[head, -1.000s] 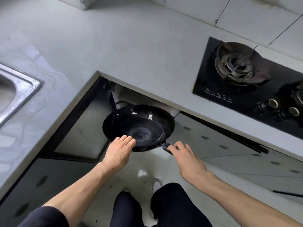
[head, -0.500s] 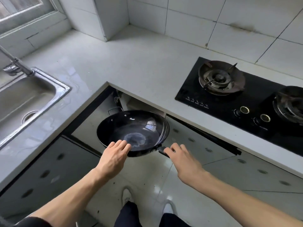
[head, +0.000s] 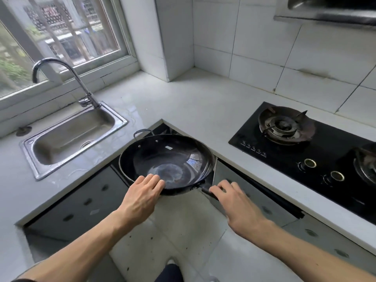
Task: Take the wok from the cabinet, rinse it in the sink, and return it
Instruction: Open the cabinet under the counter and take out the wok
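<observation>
Wok (head: 166,159): black and round-bottomed, held level in the air in front of the inner corner of the desk (head: 183,102), its rim about level with the desk edge. The bowl is glossy, with a pale worn patch at the bottom. A small loop handle (head: 142,132) sticks out on its far-left side.
Left hand (head: 140,197): its fingers (head: 152,180) lie over the near rim of the wok and reach a little into the bowl; the thumb is out of sight, probably under the rim, so it looks like a grip on the edge.
Right hand (head: 236,200): curled round the wok's long dark handle (head: 208,191), which juts out near-right from the pan; the knuckles face up and the handle end is hidden in the palm.
Sink (head: 75,129): steel, set in the desk left of the wok, well apart from it, with a drain at its bottom.
Tap (head: 65,78): a curved chrome spout stands at the sink's far edge, below the window (head: 57,33).
Hob (head: 305,151): black glass gas hob on the right part of the desk, with two burners and two round knobs.
Cabinets (head: 85,202): grey doors run under the desk on both sides; a dark gap shows behind the wok at the corner.
Floor (head: 173,231): pale tiles between the arms.
</observation>
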A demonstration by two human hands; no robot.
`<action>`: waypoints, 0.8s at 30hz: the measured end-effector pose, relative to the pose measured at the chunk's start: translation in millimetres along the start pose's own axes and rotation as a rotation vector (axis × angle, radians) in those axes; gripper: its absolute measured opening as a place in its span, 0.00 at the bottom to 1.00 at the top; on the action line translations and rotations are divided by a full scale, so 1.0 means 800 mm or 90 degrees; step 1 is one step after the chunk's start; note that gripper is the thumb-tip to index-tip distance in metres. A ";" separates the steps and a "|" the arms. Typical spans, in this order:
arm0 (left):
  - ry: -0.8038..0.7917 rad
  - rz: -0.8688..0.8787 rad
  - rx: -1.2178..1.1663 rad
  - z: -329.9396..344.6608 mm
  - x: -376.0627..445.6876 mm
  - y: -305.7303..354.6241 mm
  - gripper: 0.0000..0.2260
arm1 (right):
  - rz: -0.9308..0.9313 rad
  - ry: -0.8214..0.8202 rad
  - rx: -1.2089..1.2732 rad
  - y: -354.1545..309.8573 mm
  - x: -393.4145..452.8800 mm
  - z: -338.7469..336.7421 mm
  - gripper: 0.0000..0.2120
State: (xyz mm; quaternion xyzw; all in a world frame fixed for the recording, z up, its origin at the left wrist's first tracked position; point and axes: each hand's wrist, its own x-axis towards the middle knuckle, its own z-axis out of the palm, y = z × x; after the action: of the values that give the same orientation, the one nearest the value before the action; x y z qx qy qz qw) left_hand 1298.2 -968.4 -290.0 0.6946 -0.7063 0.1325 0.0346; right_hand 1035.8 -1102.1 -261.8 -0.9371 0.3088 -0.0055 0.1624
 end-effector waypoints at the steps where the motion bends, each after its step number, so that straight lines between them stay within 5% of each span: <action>1: 0.011 -0.003 0.006 -0.005 0.005 -0.003 0.08 | -0.009 0.008 -0.007 0.000 0.004 -0.006 0.37; 10: 0.065 -0.022 0.005 -0.015 0.094 -0.072 0.14 | -0.030 0.092 -0.069 0.005 0.090 -0.067 0.38; 24: 0.113 0.075 -0.097 0.063 0.261 -0.192 0.18 | 0.107 0.096 -0.119 0.021 0.244 -0.098 0.36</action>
State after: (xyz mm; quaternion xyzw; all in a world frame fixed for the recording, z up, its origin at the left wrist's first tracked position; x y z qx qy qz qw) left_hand 1450.0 -1183.1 -268.5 0.6327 -0.7481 0.1413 0.1414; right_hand 1175.7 -1251.8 -210.2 -0.9158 0.3970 -0.0334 0.0502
